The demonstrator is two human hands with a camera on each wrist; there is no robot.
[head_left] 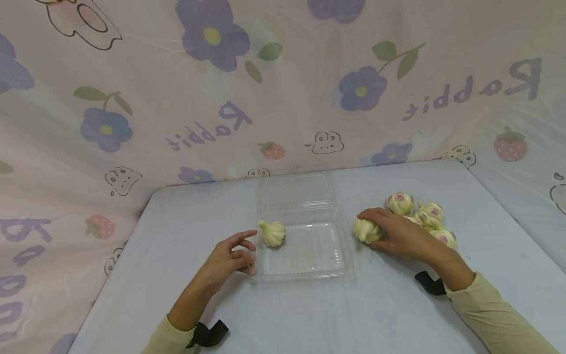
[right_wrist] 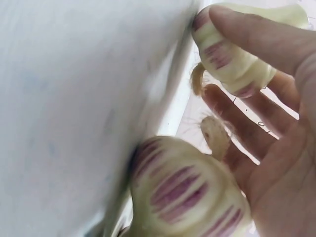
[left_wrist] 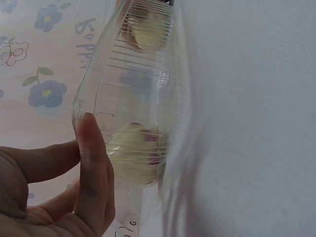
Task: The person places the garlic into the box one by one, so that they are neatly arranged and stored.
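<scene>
A clear plastic clamshell box (head_left: pixel 305 273) lies on the table with its lid (head_left: pixel 296 189) folded back. One pale garlic bulb (head_left: pixel 273 233) sits inside at its left side. My left hand (head_left: pixel 232 258) is beside the box, its fingertips touching the left rim; through the ribbed wall (left_wrist: pixel 138 89) the bulb (left_wrist: pixel 136 158) shows in the left wrist view. To the right of the box, my right hand (head_left: pixel 400 236) holds another garlic bulb (head_left: pixel 367 230) between thumb and fingers. Purple streaks mark this held bulb (right_wrist: pixel 227 59) in the right wrist view.
Several more garlic bulbs (head_left: pixel 429 215) are clustered just behind and right of my right hand. One bulb (right_wrist: pixel 185 192) looms close in the right wrist view. A printed curtain (head_left: pixel 292 98) borders the white table (head_left: pixel 300 319). Black pieces (head_left: pixel 211 334) are at both wrists.
</scene>
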